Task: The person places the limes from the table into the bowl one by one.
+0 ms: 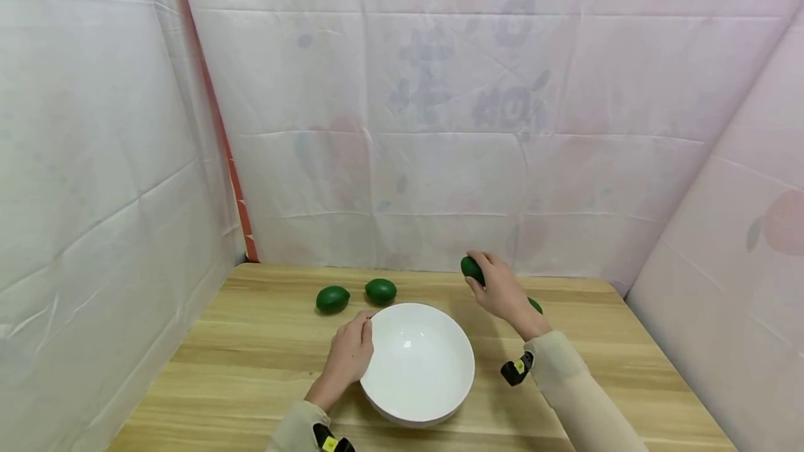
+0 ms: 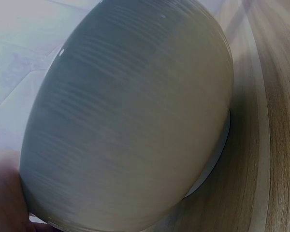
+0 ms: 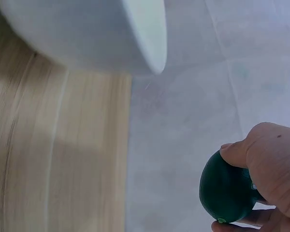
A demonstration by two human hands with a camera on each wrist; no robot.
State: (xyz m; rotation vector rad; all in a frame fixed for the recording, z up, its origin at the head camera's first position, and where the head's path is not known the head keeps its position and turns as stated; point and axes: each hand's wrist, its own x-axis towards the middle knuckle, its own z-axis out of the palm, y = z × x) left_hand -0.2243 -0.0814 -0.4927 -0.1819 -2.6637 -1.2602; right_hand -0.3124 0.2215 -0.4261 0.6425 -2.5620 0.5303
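A white bowl stands on the wooden table, its side filling most of the left wrist view. My left hand grips its left rim; part of that hand shows at the lower left of the left wrist view. In my right hand a dark green lime is held up between thumb and fingers, above the back of the table and right of the bowl. The right wrist view shows this lime pinched at its sides, a pale stem spot at its lower end.
Two more limes, one left and one nearer the middle, lie behind the bowl on the table. Another lime is partly hidden behind my right wrist. Pale printed sheets hang behind the table and at both sides.
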